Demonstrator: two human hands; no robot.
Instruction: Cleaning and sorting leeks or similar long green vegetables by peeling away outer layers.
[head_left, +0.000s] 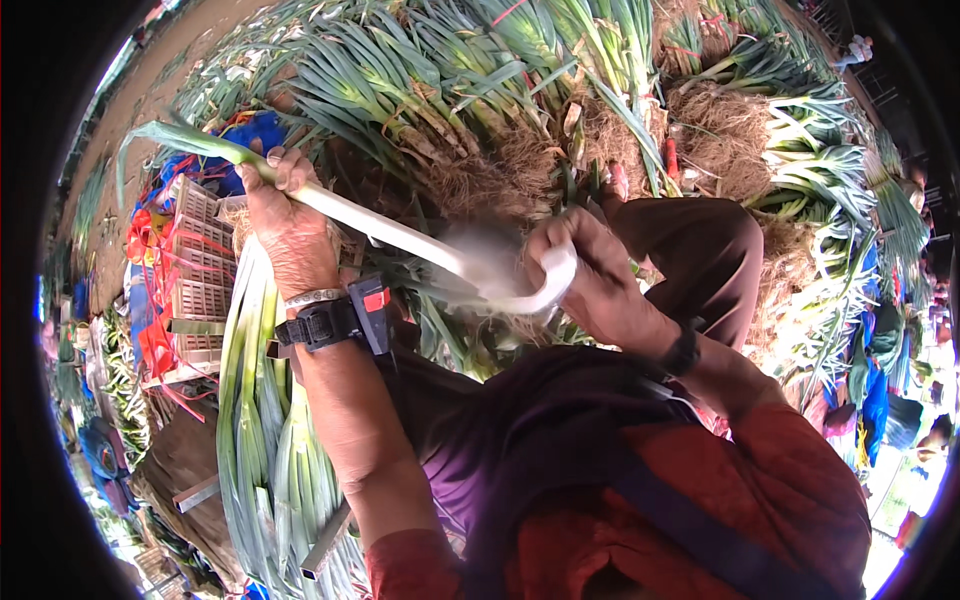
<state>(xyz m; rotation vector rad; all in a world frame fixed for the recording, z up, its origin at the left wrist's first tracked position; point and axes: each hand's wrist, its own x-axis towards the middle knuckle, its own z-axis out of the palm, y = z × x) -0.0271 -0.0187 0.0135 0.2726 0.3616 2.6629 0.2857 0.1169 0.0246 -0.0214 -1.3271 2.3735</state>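
A long leek (385, 231) lies slantwise across the middle, its green leaves at the upper left and its white shank pointing down toward the right. My left hand (285, 205) is closed round it just below the leaves. In my right hand (598, 275), the fingers pinch a curled white outer layer (557, 275) that bends away from the leek's root end. That root end is blurred, so its roots cannot be made out. Beside my left forearm, a bundle of leeks (262, 400) hangs with its green leaves downward.
Heaps of leeks (400, 85) with brown roots (495, 175) spread along the far side and round to the right (815, 170). At the left stands a pale plastic crate (200, 270) with red ribbons (152, 340) on it. Metal bars (328, 545) stick out by the bundle.
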